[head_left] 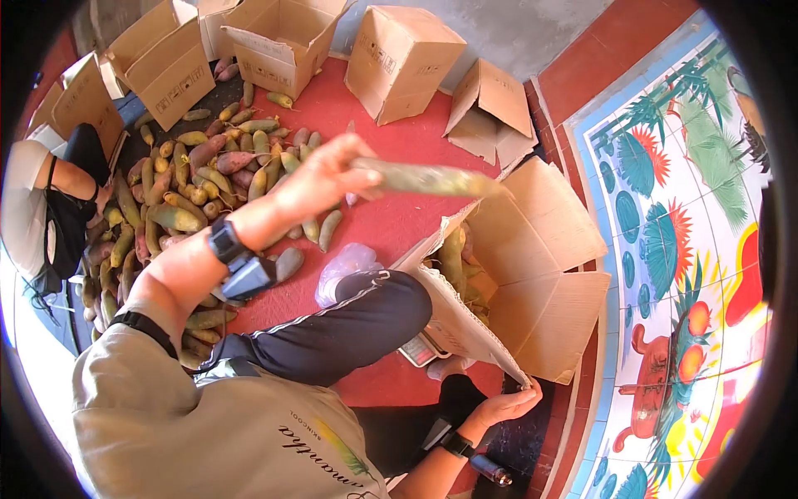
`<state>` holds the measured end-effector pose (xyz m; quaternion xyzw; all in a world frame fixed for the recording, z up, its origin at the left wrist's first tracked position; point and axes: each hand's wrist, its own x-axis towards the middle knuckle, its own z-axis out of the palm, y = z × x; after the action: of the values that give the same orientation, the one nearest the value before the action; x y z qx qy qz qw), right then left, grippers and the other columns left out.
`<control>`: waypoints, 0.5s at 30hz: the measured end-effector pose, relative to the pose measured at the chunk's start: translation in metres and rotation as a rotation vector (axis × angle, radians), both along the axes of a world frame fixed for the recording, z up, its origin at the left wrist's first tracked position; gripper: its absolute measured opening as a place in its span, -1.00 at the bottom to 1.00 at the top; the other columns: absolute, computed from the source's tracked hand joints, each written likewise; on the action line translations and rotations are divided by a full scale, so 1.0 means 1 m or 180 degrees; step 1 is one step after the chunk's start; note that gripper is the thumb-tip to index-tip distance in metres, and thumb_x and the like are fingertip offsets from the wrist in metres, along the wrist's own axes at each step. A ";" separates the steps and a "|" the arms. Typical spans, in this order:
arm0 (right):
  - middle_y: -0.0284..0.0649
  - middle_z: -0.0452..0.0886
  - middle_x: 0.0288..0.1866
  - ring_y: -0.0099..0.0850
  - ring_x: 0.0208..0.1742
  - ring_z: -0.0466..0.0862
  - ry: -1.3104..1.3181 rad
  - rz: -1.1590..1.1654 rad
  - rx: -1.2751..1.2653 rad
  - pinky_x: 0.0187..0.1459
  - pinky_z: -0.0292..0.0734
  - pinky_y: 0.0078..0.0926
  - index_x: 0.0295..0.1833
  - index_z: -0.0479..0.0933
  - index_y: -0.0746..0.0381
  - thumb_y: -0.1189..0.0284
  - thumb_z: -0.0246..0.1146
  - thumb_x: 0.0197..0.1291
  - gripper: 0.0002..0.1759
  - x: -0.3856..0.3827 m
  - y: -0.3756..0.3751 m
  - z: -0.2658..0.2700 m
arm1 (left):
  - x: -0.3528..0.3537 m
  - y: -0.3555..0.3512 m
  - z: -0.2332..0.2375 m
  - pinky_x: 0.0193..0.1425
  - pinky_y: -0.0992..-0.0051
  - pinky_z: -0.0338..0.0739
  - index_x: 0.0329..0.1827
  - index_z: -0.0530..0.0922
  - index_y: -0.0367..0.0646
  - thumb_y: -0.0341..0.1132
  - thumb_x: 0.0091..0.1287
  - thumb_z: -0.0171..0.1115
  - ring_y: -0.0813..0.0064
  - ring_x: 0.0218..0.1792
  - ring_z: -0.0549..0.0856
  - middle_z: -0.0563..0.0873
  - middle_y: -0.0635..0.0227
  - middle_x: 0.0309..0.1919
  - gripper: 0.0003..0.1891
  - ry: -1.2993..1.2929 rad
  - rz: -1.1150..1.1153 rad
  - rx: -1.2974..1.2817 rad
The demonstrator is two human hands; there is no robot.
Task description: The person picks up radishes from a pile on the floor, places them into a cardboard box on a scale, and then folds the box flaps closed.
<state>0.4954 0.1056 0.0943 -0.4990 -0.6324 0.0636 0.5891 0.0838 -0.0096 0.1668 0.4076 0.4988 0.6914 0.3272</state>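
Note:
My left hand is closed round one end of a long greenish root vegetable, which is slightly blurred and points towards an open cardboard box. Inside that box lie several green and brownish roots. At the box's near lower corner, my right hand grips the edge of a cardboard flap, fingers together. Part of a scale shows beside the box, near my bent knee.
A large pile of mixed roots spreads over the red floor at the left. More cardboard boxes stand along the wall. Another person sits at the far left. A clear plastic bag lies by my knee.

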 end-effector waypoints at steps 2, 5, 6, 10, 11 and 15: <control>-0.07 0.45 -0.23 -0.25 -0.18 0.44 -0.0103 0.0033 0.0010 -0.02 0.34 -0.34 -0.18 0.40 0.40 0.25 -0.18 0.39 -0.59 0.003 0.001 -0.003 | 0.026 0.022 0.007 -0.15 0.49 0.62 -0.10 0.38 -0.22 -0.41 0.32 0.16 0.48 -0.24 0.67 0.62 0.28 -0.23 -0.83 -0.0167 -0.0391 0.0152; -0.06 0.45 -0.23 -0.24 -0.18 0.44 -0.0228 0.0012 -0.0054 -0.03 0.34 -0.33 -0.17 0.40 0.39 0.26 -0.18 0.39 -0.60 0.008 0.000 -0.005 | 0.058 0.049 0.003 -0.08 0.51 0.59 -0.03 0.39 -0.23 -0.44 0.33 0.14 0.52 -0.19 0.65 0.61 0.31 -0.18 -0.79 -0.0174 -0.0927 0.0113; -0.06 0.45 -0.23 -0.24 -0.18 0.44 -0.0230 0.0012 -0.0056 -0.03 0.34 -0.33 -0.17 0.40 0.39 0.26 -0.18 0.39 -0.60 0.008 -0.001 -0.004 | 0.065 0.053 0.005 -0.03 0.52 0.56 0.03 0.39 -0.22 -0.44 0.33 0.13 0.55 -0.16 0.63 0.61 0.32 -0.15 -0.76 -0.0137 -0.1174 0.0005; -0.07 0.45 -0.23 -0.24 -0.17 0.44 -0.0089 0.0136 -0.0078 -0.02 0.34 -0.32 -0.17 0.41 0.39 0.27 -0.19 0.39 -0.60 0.008 0.000 -0.006 | 0.063 0.049 0.000 0.09 0.54 0.45 0.19 0.33 -0.21 -0.47 0.34 0.09 0.59 -0.07 0.57 0.58 0.36 -0.07 -0.65 0.0697 -0.1036 -0.0031; -0.07 0.45 -0.22 -0.24 -0.17 0.44 0.0023 0.0208 -0.0122 -0.02 0.34 -0.32 -0.16 0.41 0.39 0.26 -0.19 0.39 -0.60 0.010 -0.001 -0.008 | 0.055 0.047 -0.010 0.09 0.54 0.47 0.16 0.36 -0.22 -0.48 0.35 0.08 0.59 -0.05 0.57 0.60 0.33 -0.08 -0.68 0.0536 -0.1027 0.0128; -0.07 0.45 -0.21 -0.25 -0.16 0.45 -0.0148 0.0123 -0.0182 -0.01 0.34 -0.33 -0.16 0.41 0.39 0.26 -0.19 0.40 -0.59 0.010 -0.003 -0.003 | 0.002 0.019 -0.053 0.00 0.49 0.55 -0.07 0.50 -0.28 -0.41 0.39 0.04 0.47 -0.13 0.65 0.65 0.27 -0.21 -0.84 0.0079 -0.0555 -0.0260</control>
<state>0.5056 0.1030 0.0909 -0.5046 -0.6533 0.0815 0.5585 0.0861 0.0095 0.1139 0.4444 0.4933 0.6342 0.3962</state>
